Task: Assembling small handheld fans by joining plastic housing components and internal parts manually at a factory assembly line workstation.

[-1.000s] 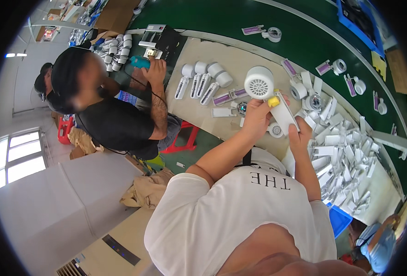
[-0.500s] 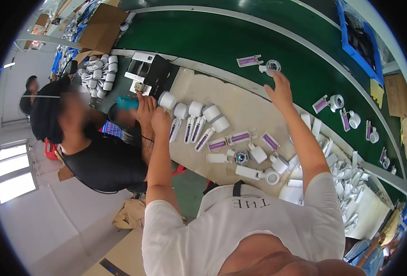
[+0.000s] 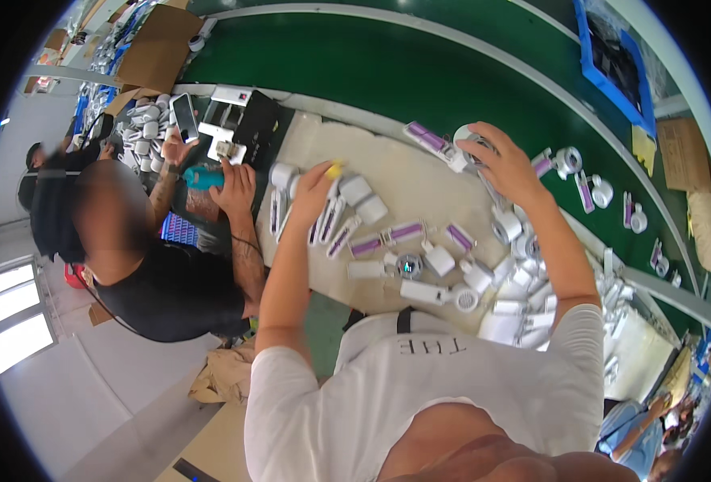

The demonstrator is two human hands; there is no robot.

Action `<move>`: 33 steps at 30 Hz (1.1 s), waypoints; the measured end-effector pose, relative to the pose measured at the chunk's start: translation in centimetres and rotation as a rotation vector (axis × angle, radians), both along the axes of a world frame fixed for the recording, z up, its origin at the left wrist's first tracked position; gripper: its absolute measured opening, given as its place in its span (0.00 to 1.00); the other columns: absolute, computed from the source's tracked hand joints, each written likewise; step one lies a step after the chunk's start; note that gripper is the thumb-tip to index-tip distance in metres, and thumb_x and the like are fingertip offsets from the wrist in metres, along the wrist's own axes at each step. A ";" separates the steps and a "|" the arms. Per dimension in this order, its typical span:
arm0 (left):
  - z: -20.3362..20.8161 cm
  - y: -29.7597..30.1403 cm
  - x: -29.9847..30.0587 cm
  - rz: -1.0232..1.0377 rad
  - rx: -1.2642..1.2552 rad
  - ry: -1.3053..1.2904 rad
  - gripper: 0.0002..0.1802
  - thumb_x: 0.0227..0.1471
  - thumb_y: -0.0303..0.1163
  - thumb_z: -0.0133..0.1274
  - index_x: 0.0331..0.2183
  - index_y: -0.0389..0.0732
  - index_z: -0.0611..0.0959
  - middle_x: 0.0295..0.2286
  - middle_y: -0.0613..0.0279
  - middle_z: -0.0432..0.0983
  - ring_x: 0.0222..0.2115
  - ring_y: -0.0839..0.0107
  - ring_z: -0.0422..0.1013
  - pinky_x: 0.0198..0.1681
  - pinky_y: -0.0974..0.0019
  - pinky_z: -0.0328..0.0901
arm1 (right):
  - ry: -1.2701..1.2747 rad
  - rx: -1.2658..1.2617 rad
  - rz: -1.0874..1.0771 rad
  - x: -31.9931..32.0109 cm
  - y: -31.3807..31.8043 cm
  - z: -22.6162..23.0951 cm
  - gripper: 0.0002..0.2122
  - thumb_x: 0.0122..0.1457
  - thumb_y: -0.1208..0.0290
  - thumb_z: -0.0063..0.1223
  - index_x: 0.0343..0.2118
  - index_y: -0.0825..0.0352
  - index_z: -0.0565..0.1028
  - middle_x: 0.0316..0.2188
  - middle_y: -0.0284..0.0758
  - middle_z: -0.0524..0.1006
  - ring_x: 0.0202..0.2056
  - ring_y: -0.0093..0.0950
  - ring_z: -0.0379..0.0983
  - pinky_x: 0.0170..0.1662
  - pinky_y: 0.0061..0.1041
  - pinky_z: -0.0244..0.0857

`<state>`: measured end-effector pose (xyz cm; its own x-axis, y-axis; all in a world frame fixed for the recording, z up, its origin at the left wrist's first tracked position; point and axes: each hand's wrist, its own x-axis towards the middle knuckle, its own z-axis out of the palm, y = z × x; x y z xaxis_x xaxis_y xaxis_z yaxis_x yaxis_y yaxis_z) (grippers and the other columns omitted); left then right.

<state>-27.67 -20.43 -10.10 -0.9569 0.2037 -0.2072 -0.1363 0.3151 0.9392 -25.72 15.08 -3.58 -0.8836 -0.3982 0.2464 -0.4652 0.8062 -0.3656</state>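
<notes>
My right hand [image 3: 501, 165] is closed round the head of a white handheld fan, whose opened handle with a purple cell [image 3: 427, 137] points left over the bench edge. In the fingertips of my left hand [image 3: 313, 191] is a small yellow piece [image 3: 334, 170], too small to name. That hand is above a row of white cylindrical heads [image 3: 357, 191] with slim handles. Closer to me lie several fan parts, among them a unit with a lit round display [image 3: 409, 266], purple-celled handles [image 3: 399, 234] and a grilled fan head [image 3: 465, 298].
To my left, a co-worker [image 3: 171, 265] holds a phone [image 3: 184, 118] beside a black-and-white machine [image 3: 239, 128]. More opened fans [image 3: 566, 163] lie on the green conveyor [image 3: 339, 60]. White parts [image 3: 524, 281] are heaped by my right arm. A blue bin [image 3: 616, 64] stands far right.
My right hand has taken the fan from the conveyor and brought it toward the bench. My left hand has moved right, away from the machine, with a yellow piece now showing. The co-worker's phone has appeared.
</notes>
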 end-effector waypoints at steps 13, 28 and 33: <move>3.5 17.5 18.9 -0.422 1.114 -0.543 0.20 0.49 0.38 0.49 0.42 0.38 0.70 0.37 0.61 0.70 0.35 0.73 0.69 0.37 0.68 0.66 | 0.197 -0.004 0.008 21.7 2.9 8.3 0.23 0.32 0.82 0.55 0.37 0.56 0.74 0.41 0.37 0.67 0.46 0.38 0.64 0.46 0.31 0.62; 8.2 19.8 25.5 -0.335 0.574 -0.497 0.21 0.49 0.40 0.42 0.43 0.39 0.67 0.38 0.62 0.67 0.40 0.72 0.65 0.46 0.64 0.59 | -0.642 -1.169 -0.464 32.9 1.1 1.3 0.25 0.53 0.69 0.45 0.55 0.60 0.56 0.45 0.34 0.65 0.40 0.24 0.66 0.35 0.22 0.65; 9.1 20.2 23.8 -0.215 0.890 -0.719 0.14 0.49 0.34 0.37 0.36 0.36 0.68 0.27 0.54 0.70 0.28 0.63 0.71 0.29 0.63 0.67 | -0.993 -1.955 -0.199 33.9 1.8 0.6 0.29 0.54 0.54 0.43 0.56 0.60 0.52 0.41 0.35 0.67 0.31 0.26 0.71 0.27 0.26 0.68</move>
<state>-3.85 -0.25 -0.96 -0.6046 0.6944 -0.3902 -0.7516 -0.3351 0.5682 8.19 16.85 -3.00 -0.9272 -0.1997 -0.3168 0.3501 -0.7628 -0.5437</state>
